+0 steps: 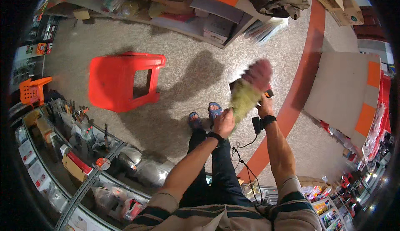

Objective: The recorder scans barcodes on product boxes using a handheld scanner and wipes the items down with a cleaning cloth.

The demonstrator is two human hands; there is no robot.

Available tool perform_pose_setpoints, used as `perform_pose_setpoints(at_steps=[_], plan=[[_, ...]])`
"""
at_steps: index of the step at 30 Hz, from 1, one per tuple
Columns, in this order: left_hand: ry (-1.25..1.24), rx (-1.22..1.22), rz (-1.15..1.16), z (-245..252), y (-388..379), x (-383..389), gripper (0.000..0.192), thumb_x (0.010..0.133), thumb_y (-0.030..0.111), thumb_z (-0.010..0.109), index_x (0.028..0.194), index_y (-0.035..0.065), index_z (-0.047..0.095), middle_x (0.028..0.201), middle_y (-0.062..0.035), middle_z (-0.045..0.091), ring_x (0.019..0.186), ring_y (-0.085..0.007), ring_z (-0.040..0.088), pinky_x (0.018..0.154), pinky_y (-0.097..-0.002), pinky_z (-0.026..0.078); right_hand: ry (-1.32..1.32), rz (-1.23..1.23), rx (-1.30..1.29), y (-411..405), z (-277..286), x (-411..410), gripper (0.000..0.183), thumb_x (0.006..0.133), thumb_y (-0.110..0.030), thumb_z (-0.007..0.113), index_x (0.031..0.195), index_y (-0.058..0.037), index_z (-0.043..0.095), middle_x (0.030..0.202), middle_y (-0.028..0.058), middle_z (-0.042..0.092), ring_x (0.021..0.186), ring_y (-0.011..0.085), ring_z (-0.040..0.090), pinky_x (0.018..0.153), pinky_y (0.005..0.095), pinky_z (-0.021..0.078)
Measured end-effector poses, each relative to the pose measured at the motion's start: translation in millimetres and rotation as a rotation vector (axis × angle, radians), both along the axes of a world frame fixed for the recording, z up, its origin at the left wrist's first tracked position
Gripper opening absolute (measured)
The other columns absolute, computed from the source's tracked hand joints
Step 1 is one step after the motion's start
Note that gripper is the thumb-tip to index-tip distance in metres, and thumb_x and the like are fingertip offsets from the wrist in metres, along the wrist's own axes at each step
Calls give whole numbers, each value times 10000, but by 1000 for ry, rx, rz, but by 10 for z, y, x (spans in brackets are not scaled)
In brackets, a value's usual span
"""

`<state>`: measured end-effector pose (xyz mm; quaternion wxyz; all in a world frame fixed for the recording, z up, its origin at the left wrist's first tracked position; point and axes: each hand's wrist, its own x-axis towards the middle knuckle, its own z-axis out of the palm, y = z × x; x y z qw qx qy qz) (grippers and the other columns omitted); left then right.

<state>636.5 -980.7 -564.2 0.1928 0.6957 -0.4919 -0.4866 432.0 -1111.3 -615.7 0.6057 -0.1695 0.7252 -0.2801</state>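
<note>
A fluffy duster (248, 91), yellow-green towards me and dark pink at its far end, is blurred above the floor in front of me. My left hand (224, 123) is closed at its near end; the grip itself is partly hidden. Under the duster shows part of a dark boxy object (232, 85) with an orange-and-black piece (268, 93) at its right corner. My right hand (265, 106) grips this object by its near right side, with the fingers partly hidden.
A red plastic stool (109, 82) lies on its side at the left. Metal shelving (84, 184) with packaged goods stands near left, a counter (239, 41) with shelves ahead, and a panel (340, 90) at right. A black cable (242, 160) hangs by my right wrist.
</note>
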Motion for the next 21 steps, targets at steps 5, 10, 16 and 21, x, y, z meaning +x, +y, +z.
perform_pose_setpoints(at_steps=[5, 10, 16, 21], plan=[[-201, 418, 260, -934, 606, 591, 379, 891, 377, 589, 1043, 38, 667, 968, -248, 702, 946, -436, 673, 777, -526, 546, -109, 7, -180, 105, 173, 480, 509, 894, -403, 723, 1298, -114, 608, 1110, 34, 615, 1062, 212, 615, 918, 443, 547], [-301, 88, 452, -450, 1008, 1251, 403, 916, 357, 639, 1118, 9, 652, 1010, -258, 702, 955, -456, 661, 816, -495, 543, -257, -83, -137, 79, 912, 217, 416, 860, -379, 781, 1179, -147, 650, 1091, 6, 623, 1023, 181, 598, 939, 437, 530], [-247, -163, 580, 1146, 732, 1635, 339, 970, 205, 584, 1214, -30, 577, 1107, -308, 646, 1042, -483, 600, 877, -492, 487, -214, 40, -161, 178, 1736, 69, 374, 853, -371, 800, 1113, -155, 641, 1122, -25, 617, 1086, 161, 571, 938, 454, 480], [-112, -481, 686, 2331, 456, 1837, 286, 951, 103, 559, 1190, -54, 567, 1095, -299, 637, 1030, -476, 596, 875, -469, 481, -94, 130, -206, 265, 2340, 191, 541, 766, -398, 864, 1132, -128, 572, 1131, -1, 592, 1123, 155, 533, 946, 461, 420]])
